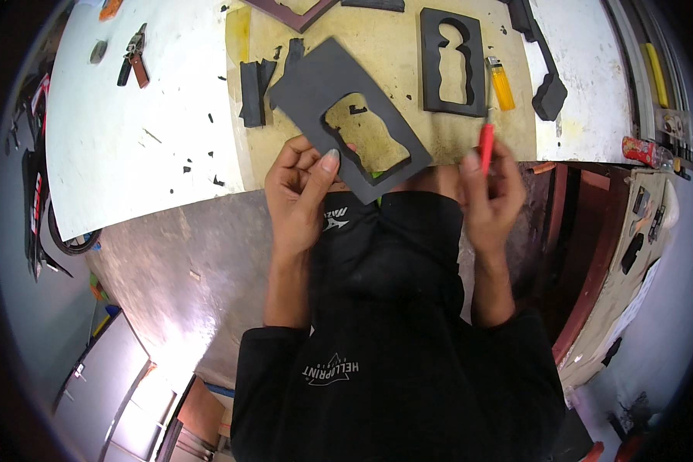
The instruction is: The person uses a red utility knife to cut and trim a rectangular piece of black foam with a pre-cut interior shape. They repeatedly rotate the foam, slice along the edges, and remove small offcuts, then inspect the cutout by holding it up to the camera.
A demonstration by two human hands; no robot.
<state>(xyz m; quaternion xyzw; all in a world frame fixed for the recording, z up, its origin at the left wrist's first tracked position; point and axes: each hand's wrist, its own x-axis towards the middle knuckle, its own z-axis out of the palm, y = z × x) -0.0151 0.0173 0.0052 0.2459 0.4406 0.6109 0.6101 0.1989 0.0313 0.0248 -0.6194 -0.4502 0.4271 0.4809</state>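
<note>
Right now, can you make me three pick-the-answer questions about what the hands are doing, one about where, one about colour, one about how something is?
1. Where is the yellow lighter?
A. On the bench, right of the second black foam frame
B. In the left hand
C. On the floor

2. What colour is the handle of the craft knife?
A. Blue
B. Red
C. Green

3. How is the dark foam frame held?
A. Lying flat, untouched
B. Pinched at its lower edge by the left hand
C. Folded in half

Answers: 1 A, it lies beside that frame on the bench. 2 B, the handle in the right hand is red. 3 B, thumb and fingers grip its edge.
</note>
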